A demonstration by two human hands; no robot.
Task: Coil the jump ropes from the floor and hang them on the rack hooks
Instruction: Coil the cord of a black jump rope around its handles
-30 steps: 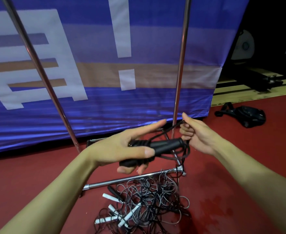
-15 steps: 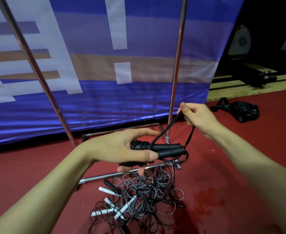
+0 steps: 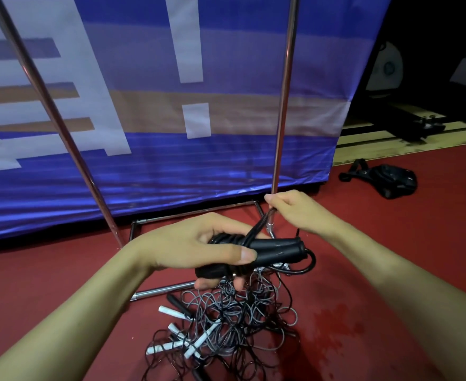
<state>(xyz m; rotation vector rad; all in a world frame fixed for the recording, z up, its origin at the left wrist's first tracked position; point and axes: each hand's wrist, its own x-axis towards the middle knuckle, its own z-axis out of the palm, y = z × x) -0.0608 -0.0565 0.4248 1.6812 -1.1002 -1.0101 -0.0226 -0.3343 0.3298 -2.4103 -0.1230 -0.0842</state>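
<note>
My left hand [image 3: 198,248] grips the two black handles of a black jump rope [image 3: 278,250], held level with cord wound around them. Up and to the right, my right hand [image 3: 295,210] pinches a taut strand of that same cord, which runs down to the handles. A loop of cord hangs off the right end of the handles. Below, on the red floor, lies a tangled pile of jump ropes [image 3: 226,325] with white and black handles. The metal rack [image 3: 284,100] stands behind my hands; its hooks are out of view.
A blue banner [image 3: 149,105] hangs behind the rack. The rack's base bars [image 3: 160,290] lie on the floor beside the pile. A black bag [image 3: 388,180] sits on the red floor at the right, with wooden flooring and dark equipment beyond.
My right hand has pulled the cord up and across the handles, tightening the wrap. My left hand has curled more tightly around the handles.
</note>
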